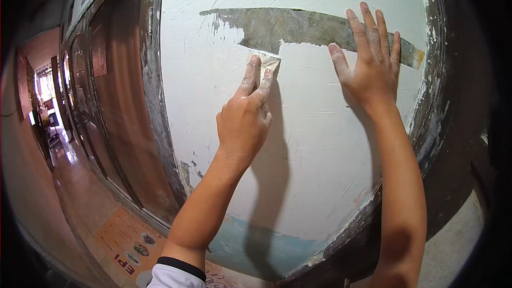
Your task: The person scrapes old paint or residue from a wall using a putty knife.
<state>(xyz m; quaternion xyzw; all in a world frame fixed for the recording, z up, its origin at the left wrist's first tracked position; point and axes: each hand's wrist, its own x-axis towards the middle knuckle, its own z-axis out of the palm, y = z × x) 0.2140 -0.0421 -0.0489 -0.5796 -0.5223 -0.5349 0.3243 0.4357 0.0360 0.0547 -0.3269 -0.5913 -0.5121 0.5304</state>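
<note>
My left hand (pixel 244 120) is closed on a scraper (pixel 272 63), a flat, wide blade smeared with whitish residue. Its front edge meets the white coating at the lower border of a bare grey strip (pixel 298 25). Thumb and fingers press on the blade, and any handle is hidden beneath the hand. My right hand (pixel 373 72) lies flat with fingers spread on the panel (pixel 320 128), across the right part of that strip. White dust covers the fingers of both hands.
A worn dark frame (pixel 154 48) borders the panel, with brown doors (pixel 125 90) to its left. Printed orange sheeting (pixel 125 240) lies on the floor below. At far left a corridor (pixel 66 152) runs toward bright light.
</note>
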